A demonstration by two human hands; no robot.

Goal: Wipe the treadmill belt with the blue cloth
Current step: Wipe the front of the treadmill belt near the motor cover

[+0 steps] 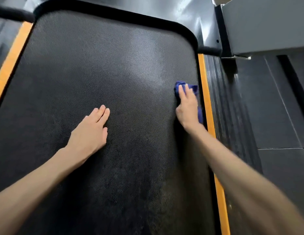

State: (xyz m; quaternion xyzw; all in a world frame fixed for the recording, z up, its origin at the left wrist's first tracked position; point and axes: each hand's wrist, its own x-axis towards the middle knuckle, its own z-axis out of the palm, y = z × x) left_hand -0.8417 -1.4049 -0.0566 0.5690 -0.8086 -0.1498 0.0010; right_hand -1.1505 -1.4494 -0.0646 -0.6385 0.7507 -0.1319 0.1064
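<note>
My right hand [187, 107] is pressing the crumpled blue cloth [194, 88] with straight fingers against the textured black treadmill belt [105, 65], just beside the orange side strip [205, 95] on its right. My left hand [90, 131] is lying flat, fingers together, on the belt, well apart to its left.

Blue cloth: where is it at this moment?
Head view: the cloth lies at the right edge of the belt, pressed under the right hand, just beside the orange strip.

The right hand [187, 108] presses the blue cloth [193, 88] flat on the treadmill belt [97, 65] (near its orange right edge strip [204, 85]). The left hand [92, 129] rests flat mid-belt.
</note>
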